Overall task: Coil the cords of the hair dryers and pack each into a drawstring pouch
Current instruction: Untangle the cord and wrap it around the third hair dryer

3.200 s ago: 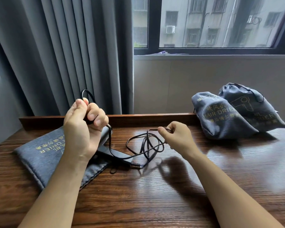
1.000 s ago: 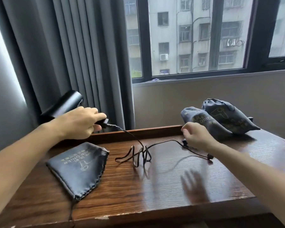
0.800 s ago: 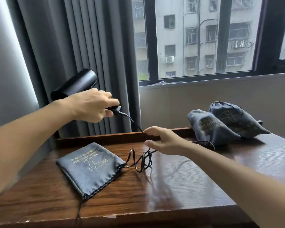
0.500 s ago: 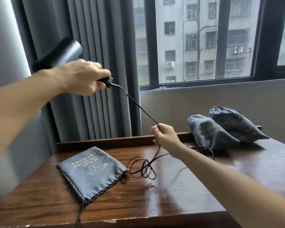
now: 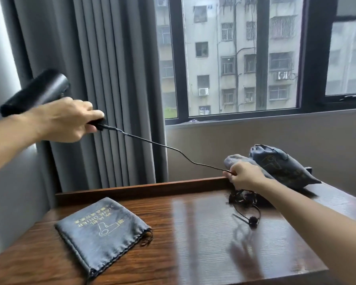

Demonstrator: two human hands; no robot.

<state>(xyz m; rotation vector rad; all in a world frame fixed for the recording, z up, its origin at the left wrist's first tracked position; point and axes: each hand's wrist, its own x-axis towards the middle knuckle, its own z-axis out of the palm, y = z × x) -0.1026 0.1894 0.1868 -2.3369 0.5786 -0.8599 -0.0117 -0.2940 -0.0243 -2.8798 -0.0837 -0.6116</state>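
**Inspector:** Step in hand?

**Assessor:** Straightening the cord before coiling, by my judgement. The left hand (image 5: 64,120) is closed round the handle of the matte black, barrel-shaped hair dryer (image 5: 35,92), held up in front of the grey pleated curtain (image 5: 103,79). The thin black rubbery cord (image 5: 173,150) leaves the handle just beyond that grip and runs down, nearly taut with one slight kink, to the right hand (image 5: 244,175), which pinches it.

**Inspector:** And below the right grip?

**Assessor:** The rest hangs in a loose tangle onto the glossy dark wooden table (image 5: 193,254), ending in the plug (image 5: 252,219). Blur hides the detail.

**Inspector:** The pouches?

**Assessor:** One flat grey fabric drawstring pouch with gold print (image 5: 101,229) lies empty below the left grip. Two bulging grey fabric pouches (image 5: 284,167) sit just behind the right hand, apparently already packed.

**Inspector:** Next move?

**Assessor:** Likely drawing the tangle free through the right fingers, then laying even loops against the handle. The cord looks springy; loops may slip unless held firmly.
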